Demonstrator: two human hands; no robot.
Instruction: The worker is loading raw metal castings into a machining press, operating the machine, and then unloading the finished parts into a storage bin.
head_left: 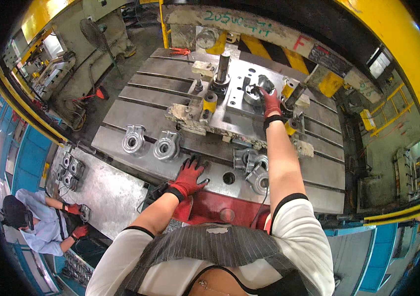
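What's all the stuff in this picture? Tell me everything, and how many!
Slotted bed: one, grey, middle
Die plate: one, silver, on the bed
Pillars: two, dark metal, beside the plate
Ring-shaped parts: two, silver, bed's near left
Clustered parts: about three, silver, bed's near edge
Metal part: one, silver, on the plate
Hand tool: one, orange-red, bed's far left
Fan: one, dark, upper left
Side table: one, grey, lower left, holding several parts
Co-worker: one, pale-blue shirt, lower left
Left hand: one, red-gloved, bed's near edge
Right hand: one, red-gloved, at the metal part

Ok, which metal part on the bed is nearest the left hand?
The left pair's right part; its neighbour and the right cluster lie farther from that hand.
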